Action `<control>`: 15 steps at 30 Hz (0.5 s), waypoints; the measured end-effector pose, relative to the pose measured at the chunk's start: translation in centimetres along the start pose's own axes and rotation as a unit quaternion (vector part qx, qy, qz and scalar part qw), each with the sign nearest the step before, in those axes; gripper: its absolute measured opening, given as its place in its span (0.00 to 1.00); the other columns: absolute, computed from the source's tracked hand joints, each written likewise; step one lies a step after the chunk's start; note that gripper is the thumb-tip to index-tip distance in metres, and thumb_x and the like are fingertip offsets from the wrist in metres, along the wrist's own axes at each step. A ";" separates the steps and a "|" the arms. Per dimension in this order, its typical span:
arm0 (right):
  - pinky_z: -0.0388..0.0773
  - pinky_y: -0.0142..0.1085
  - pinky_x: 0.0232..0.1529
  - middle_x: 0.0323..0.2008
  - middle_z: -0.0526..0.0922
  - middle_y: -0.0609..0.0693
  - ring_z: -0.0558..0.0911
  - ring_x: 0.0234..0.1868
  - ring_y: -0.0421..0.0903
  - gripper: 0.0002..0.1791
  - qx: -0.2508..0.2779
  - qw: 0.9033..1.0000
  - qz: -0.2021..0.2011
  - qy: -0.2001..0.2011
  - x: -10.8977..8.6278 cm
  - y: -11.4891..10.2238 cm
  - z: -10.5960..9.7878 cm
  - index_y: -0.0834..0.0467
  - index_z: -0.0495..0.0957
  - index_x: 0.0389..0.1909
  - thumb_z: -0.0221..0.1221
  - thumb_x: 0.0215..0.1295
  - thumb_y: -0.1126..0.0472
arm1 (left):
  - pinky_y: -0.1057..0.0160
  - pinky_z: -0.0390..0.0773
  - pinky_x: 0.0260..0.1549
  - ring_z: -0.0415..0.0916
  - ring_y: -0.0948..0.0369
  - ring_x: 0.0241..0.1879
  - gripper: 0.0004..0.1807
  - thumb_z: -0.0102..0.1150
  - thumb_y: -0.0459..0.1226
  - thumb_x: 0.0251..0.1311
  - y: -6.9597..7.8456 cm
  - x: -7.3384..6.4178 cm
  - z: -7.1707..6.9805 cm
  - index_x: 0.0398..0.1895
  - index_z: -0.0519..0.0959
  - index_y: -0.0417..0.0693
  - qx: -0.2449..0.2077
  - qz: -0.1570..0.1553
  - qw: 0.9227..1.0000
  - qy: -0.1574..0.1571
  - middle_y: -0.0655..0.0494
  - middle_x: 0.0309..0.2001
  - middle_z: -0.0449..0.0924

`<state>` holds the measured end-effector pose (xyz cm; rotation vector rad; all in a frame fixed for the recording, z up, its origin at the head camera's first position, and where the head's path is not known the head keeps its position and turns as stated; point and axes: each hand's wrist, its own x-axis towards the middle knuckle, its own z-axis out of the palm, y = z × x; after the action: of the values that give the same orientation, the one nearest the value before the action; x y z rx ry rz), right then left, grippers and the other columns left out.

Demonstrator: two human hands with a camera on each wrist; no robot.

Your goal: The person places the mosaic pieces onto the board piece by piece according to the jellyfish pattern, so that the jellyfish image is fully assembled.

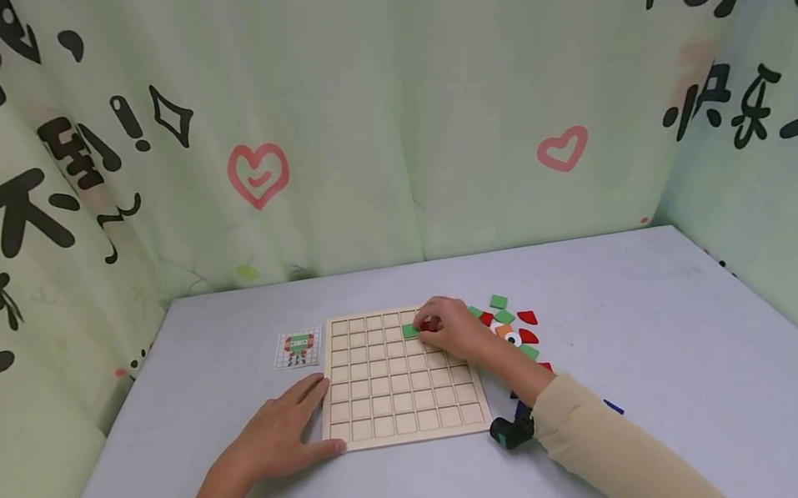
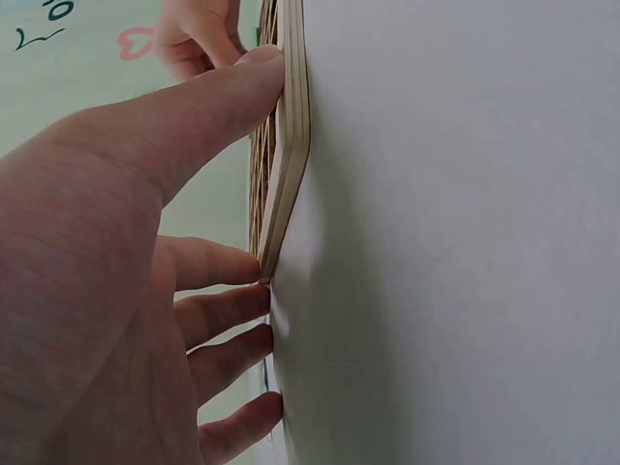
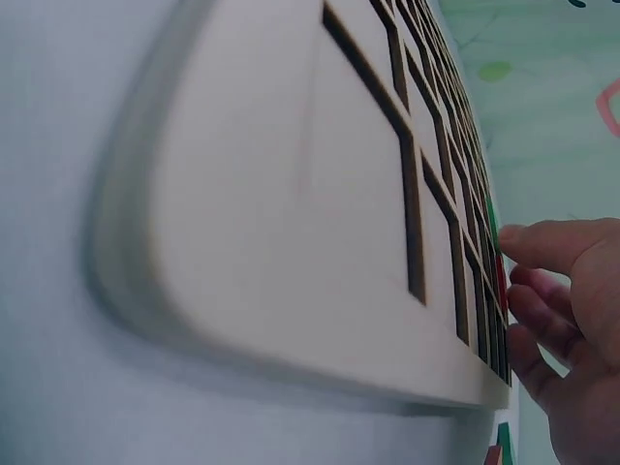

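A wooden grid board (image 1: 381, 385) lies flat on the table, divided into square cells. One green square tile (image 1: 410, 331) sits in a cell of its top row area. Just right of that tile, my right hand (image 1: 455, 327) pinches a small red piece (image 1: 428, 326) at the board's surface; its fingers hide most of the piece's shape. My left hand (image 1: 282, 428) rests at the board's left side, thumb on the near corner and fingertips along the edge. In the left wrist view, the thumb (image 2: 194, 126) presses the board's rim (image 2: 291, 145) while the other fingers stay extended.
A small pattern card (image 1: 299, 349) with a green and red figure lies left of the board. Loose coloured pieces, among them a red one (image 1: 527, 318) and a green one (image 1: 498, 301), are scattered to the right, partly behind the right forearm. Curtains surround the table (image 1: 416, 491).
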<state>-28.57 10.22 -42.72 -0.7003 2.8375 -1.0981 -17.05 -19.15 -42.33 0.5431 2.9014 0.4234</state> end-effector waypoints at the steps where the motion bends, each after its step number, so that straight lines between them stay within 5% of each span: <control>1: 0.72 0.33 0.35 0.41 0.80 0.50 0.73 0.35 0.43 0.06 0.003 1.000 0.004 0.000 -0.1 0.1 -0.1 0.57 0.84 0.39 0.64 0.62 0.63 | 0.42 0.66 0.62 0.57 0.49 0.73 0.52 0.62 0.64 0.52 0.0 0.0 0.0 0.73 0.60 0.43 0.000 -0.001 1.000 0.000 0.47 0.74 0.57; 15: 0.72 0.33 0.33 0.42 0.81 0.50 0.74 0.36 0.44 0.09 -0.035 0.999 0.032 0.013 -1.6 2.0 -2.7 0.55 0.84 0.43 0.63 0.62 0.61 | 0.42 0.66 0.62 0.57 0.48 0.73 0.51 0.61 0.63 0.53 0.0 -0.1 -0.2 0.73 0.59 0.43 -0.003 0.008 1.000 0.002 0.46 0.74 0.57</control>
<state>-28.35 13.87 -42.22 -0.5977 2.9116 -1.0101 -17.00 -19.21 -42.08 0.5644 2.9011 0.4352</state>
